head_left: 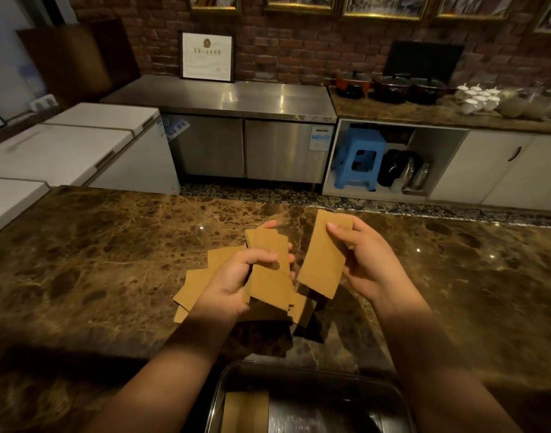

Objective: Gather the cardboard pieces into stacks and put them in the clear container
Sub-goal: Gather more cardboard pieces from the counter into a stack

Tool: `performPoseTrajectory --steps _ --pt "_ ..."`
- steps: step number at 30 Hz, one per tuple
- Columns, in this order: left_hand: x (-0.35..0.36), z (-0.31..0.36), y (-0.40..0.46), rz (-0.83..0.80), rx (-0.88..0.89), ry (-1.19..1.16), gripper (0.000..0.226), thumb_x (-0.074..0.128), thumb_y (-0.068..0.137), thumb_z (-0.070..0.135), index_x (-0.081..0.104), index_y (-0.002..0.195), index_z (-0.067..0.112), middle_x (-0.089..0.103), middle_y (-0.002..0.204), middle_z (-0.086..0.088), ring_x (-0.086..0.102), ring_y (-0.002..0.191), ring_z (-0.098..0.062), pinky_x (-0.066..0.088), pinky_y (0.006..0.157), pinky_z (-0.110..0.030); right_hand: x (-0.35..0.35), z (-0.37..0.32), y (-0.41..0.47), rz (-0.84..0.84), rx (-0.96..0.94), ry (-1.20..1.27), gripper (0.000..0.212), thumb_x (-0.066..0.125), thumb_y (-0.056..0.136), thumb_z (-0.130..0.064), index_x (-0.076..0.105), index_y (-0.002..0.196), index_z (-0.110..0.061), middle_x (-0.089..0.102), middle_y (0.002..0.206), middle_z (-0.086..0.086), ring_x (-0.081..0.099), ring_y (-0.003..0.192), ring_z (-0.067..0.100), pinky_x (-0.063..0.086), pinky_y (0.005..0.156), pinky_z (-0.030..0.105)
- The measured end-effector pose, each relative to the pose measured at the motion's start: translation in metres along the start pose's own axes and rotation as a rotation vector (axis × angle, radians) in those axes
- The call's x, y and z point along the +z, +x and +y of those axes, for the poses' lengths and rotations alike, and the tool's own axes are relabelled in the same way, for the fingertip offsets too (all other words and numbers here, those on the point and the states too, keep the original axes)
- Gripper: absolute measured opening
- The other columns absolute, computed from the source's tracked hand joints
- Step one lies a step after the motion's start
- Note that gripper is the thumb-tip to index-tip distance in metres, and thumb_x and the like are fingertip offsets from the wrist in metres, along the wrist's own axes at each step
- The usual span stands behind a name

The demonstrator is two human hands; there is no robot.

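Observation:
Above the brown marble counter, my left hand grips an uneven stack of cardboard pieces, thumb on top. My right hand pinches a single cardboard rectangle just right of that stack, tilted and lifted off the counter. Several loose cardboard pieces lie on the counter under and left of my left hand. The clear container stands at the near edge below my arms. A cardboard stack lies in its left part.
Beyond the counter's far edge are white chest freezers on the left, a steel cabinet in the middle and a blue stool in an open cupboard. Pots and white cups stand on the far right worktop.

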State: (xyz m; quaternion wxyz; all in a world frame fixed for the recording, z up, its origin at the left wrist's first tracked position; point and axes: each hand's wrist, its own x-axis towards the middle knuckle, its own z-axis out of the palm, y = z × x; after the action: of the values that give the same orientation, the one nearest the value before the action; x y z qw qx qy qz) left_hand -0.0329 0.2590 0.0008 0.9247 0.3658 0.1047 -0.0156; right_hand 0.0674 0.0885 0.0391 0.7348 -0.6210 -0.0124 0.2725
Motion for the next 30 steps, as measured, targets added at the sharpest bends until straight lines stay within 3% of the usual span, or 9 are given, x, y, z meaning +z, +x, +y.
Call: performPoseTrajectory --steps 4,8,10,13,17,21,25,28,30 --pt "0.006 -0.003 0.006 0.081 0.018 -0.127 0.034 0.062 0.083 0.024 0.063 0.117 0.024 0.07 0.094 -0.016 0.068 0.077 -0.026 0.056 0.067 -0.039 -0.001 0.002 -0.001 -0.001 0.024 0.151 0.025 0.063 0.094 -0.014 0.066 0.118 -0.022 0.064 0.117 0.011 0.062 0.107 0.027 0.056 0.084 0.046" --pt "0.005 -0.004 0.008 0.131 -0.067 -0.191 0.058 0.065 0.078 0.057 0.061 0.122 0.019 0.067 0.098 -0.016 0.068 0.082 -0.032 0.055 0.075 -0.047 -0.004 0.003 0.001 -0.014 0.04 0.279 0.029 0.055 0.098 -0.008 0.064 0.121 -0.021 0.061 0.12 0.015 0.061 0.11 0.032 0.051 0.097 0.059" --pt "0.003 -0.003 0.009 0.161 -0.097 -0.174 0.06 0.072 0.073 0.056 0.065 0.119 0.019 0.069 0.099 -0.018 0.068 0.082 -0.033 0.056 0.074 -0.047 -0.005 0.004 0.0 -0.048 0.05 0.345 0.032 0.049 0.099 -0.005 0.064 0.124 -0.019 0.062 0.125 0.018 0.062 0.113 0.034 0.055 0.089 0.057" --pt "0.004 -0.003 0.009 0.104 -0.042 -0.159 0.036 0.066 0.08 0.033 0.064 0.114 0.024 0.066 0.086 -0.02 0.065 0.071 -0.029 0.055 0.066 -0.04 -0.005 0.006 -0.001 -0.079 0.038 0.389 0.035 0.046 0.098 -0.003 0.064 0.123 -0.018 0.059 0.129 0.018 0.062 0.112 0.034 0.057 0.081 0.05" --pt "0.01 -0.005 0.011 0.054 -0.076 -0.005 0.032 0.059 0.083 0.03 0.068 0.111 0.02 0.073 0.091 -0.015 0.071 0.075 -0.029 0.055 0.074 -0.04 0.006 0.009 -0.008 -0.21 -0.003 0.097 0.031 0.052 0.094 -0.003 0.068 0.112 -0.022 0.063 0.12 0.013 0.062 0.111 0.031 0.056 0.086 0.047" --pt "0.012 -0.003 0.012 0.021 -0.177 0.062 0.034 0.065 0.073 0.04 0.078 0.089 0.013 0.072 0.084 -0.011 0.069 0.073 -0.025 0.054 0.075 -0.038 0.012 0.008 -0.012 -0.266 -0.051 -0.153 0.03 0.057 0.089 -0.003 0.071 0.104 -0.025 0.068 0.109 0.007 0.063 0.105 0.029 0.053 0.085 0.045" --pt "0.004 -0.002 0.01 -0.05 -0.253 0.021 0.036 0.075 0.067 0.047 0.073 0.089 0.019 0.064 0.088 -0.007 0.062 0.074 -0.024 0.05 0.065 -0.033 0.013 0.0 -0.016 -0.376 -0.041 -0.277 0.032 0.05 0.089 0.007 0.068 0.103 -0.014 0.064 0.106 0.011 0.073 0.077 0.016 0.058 0.061 0.032" --pt "-0.007 -0.006 0.011 -0.155 -0.265 0.006 0.059 0.07 0.067 0.072 0.069 0.093 0.02 0.062 0.088 -0.006 0.057 0.074 -0.023 0.048 0.061 -0.031 0.014 -0.006 -0.019 -0.433 -0.148 -0.566 0.028 0.048 0.09 0.005 0.067 0.101 -0.012 0.065 0.1 0.004 0.07 0.073 0.001 0.054 0.062 0.02" --pt "-0.01 -0.006 0.011 -0.146 -0.239 0.043 0.068 0.061 0.066 0.08 0.072 0.091 0.018 0.065 0.084 -0.009 0.062 0.07 -0.025 0.053 0.059 -0.033 0.016 -0.006 -0.022 -0.473 -0.23 -0.724 0.023 0.051 0.091 -0.002 0.067 0.097 -0.018 0.068 0.093 -0.003 0.072 0.079 0.006 0.054 0.069 0.022"
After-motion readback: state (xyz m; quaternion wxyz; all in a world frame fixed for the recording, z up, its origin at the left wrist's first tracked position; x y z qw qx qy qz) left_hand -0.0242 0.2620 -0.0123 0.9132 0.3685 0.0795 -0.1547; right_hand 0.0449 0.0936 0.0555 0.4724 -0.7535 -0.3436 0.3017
